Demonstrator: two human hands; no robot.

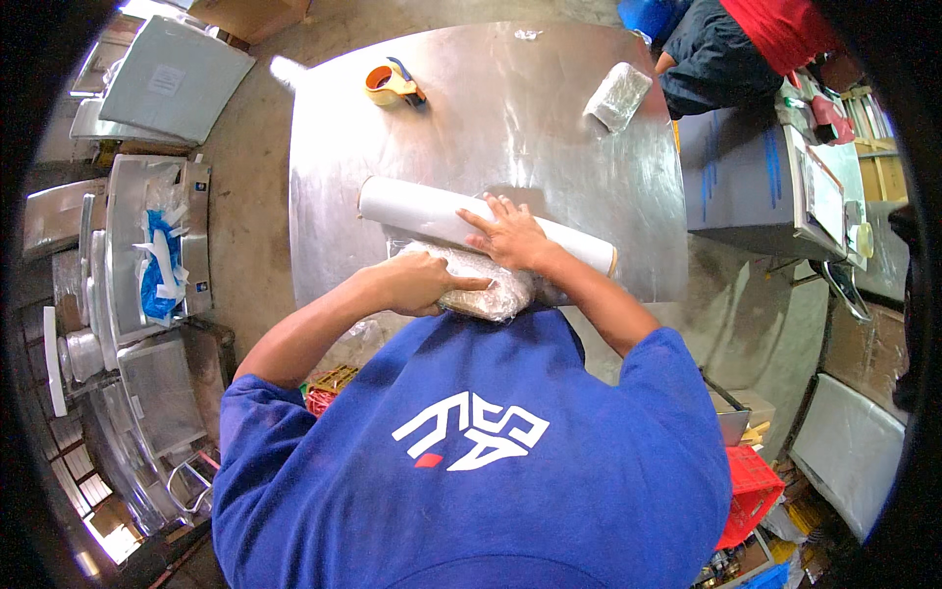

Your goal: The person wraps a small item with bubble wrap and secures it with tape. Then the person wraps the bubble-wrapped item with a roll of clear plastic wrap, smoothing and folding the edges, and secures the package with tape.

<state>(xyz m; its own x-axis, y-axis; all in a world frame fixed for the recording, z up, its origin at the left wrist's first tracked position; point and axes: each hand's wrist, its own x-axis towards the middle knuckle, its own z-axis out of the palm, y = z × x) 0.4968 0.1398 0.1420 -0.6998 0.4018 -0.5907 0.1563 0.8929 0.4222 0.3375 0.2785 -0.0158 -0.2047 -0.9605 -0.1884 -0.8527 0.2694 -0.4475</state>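
Observation:
A long roll of clear plastic wrap (422, 208) lies slantwise across the near part of the metal table. My right hand (510, 234) rests on the roll with its fingers spread. Right at the table's near edge, against my body, is a package wrapped in clear film (500, 297). My left hand (417, 285) grips the left side of this package, its thumb side over the top and some fingers hidden. Part of the film between roll and package is covered by my hands.
A tape dispenser (392, 84) and another wrapped package (620, 96) sit on the metal table (471, 118). At the upper right a person in red (785, 34) is beside a grey desk (731, 177). Wrapped panels (167, 83) stand at left; a red crate (754, 496) is at lower right.

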